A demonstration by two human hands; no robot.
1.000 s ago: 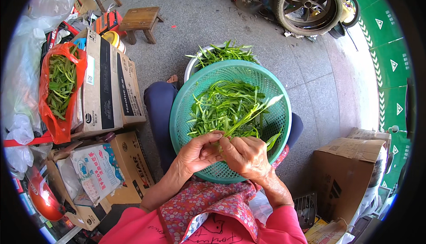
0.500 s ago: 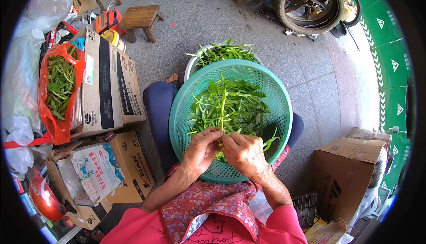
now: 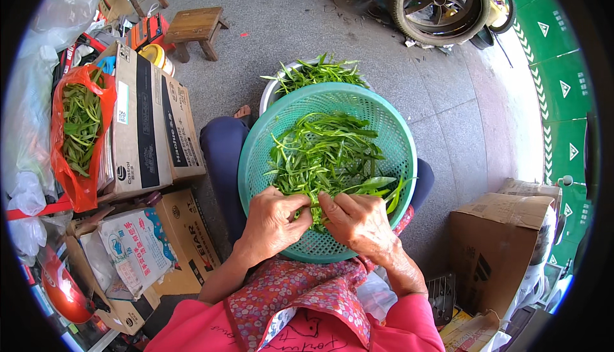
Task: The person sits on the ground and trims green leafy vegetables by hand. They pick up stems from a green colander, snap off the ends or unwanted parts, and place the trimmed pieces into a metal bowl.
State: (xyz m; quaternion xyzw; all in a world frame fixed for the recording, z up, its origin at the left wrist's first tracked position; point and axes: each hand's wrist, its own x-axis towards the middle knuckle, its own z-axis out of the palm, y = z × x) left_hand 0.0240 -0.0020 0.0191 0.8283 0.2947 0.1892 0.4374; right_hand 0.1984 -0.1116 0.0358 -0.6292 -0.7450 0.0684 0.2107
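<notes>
A green plastic colander [image 3: 256,153] sits on my lap with a heap of long-leaved greens [image 3: 323,150] in it, which look like water spinach. Over its near side, my left hand [image 3: 272,221] is closed, with a short green stem end showing between thumb and fingers. Close beside it my right hand [image 3: 359,225] pinches a stem of the greens, thumb pressed down. Leaves [image 3: 384,189] stick out past that hand's far side; whether they belong to the pinched stem I cannot tell. Just beyond the colander stands a metal basin [image 3: 267,98], partly hidden, holding more greens.
On the left are a red plastic bag [image 3: 80,182] of greens, cardboard boxes [image 3: 150,121] and an orange-red helmet [image 3: 64,291]. A wooden stool [image 3: 194,25] stands far left. A wheel with a tyre [image 3: 440,3] lies far right. Another cardboard box [image 3: 495,243] stands at right.
The stem that stood upright above my fingertips no longer does. My hands have moved slightly apart, and a short stem end now shows in the left one.
</notes>
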